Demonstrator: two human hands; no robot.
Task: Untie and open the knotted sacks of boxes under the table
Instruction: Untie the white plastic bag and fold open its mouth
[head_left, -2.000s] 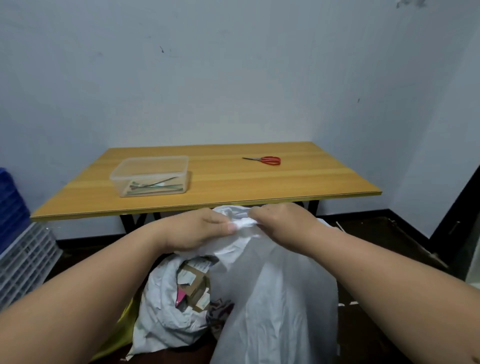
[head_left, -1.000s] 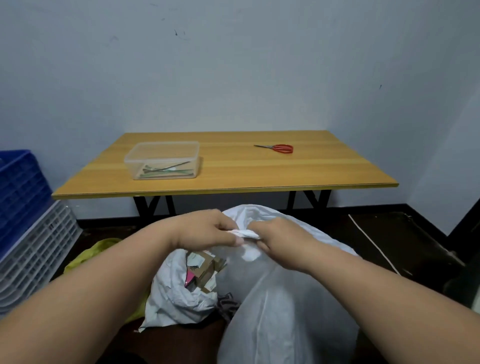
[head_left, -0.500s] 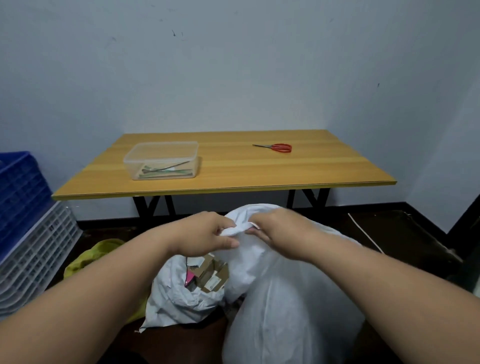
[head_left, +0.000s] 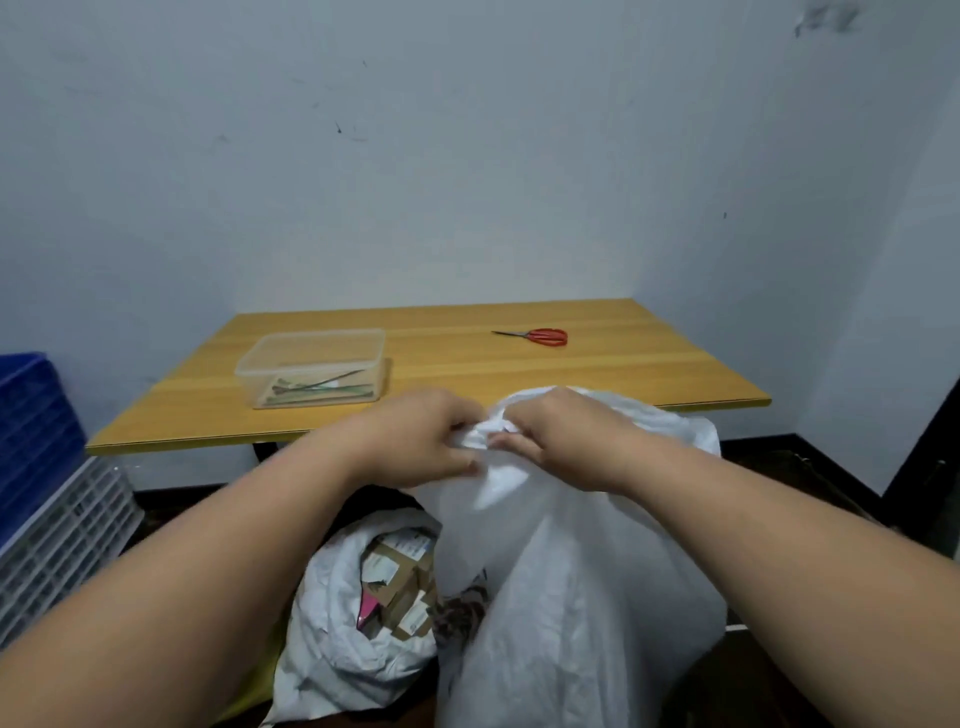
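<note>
The sack (head_left: 571, 597) is thin, crinkled white plastic; the table (head_left: 597, 374) glossy wood grain; the tub (head_left: 311, 366) clear plastic.

Two bare hands, left (head_left: 421, 441) and right (head_left: 558, 436); two white sacks, one knotted (head_left: 571, 597) and one open (head_left: 337, 639); several cardboard boxes (head_left: 400, 587) inside the open sack, too jumbled to count; one wooden table (head_left: 597, 374); one clear plastic tub (head_left: 311, 366) on it; one pair of red scissors (head_left: 540, 336) on it; two crates at the left edge, one blue (head_left: 31, 415) and one white (head_left: 62, 540); one yellow-green bag (head_left: 254, 691), only partly visible.
</note>
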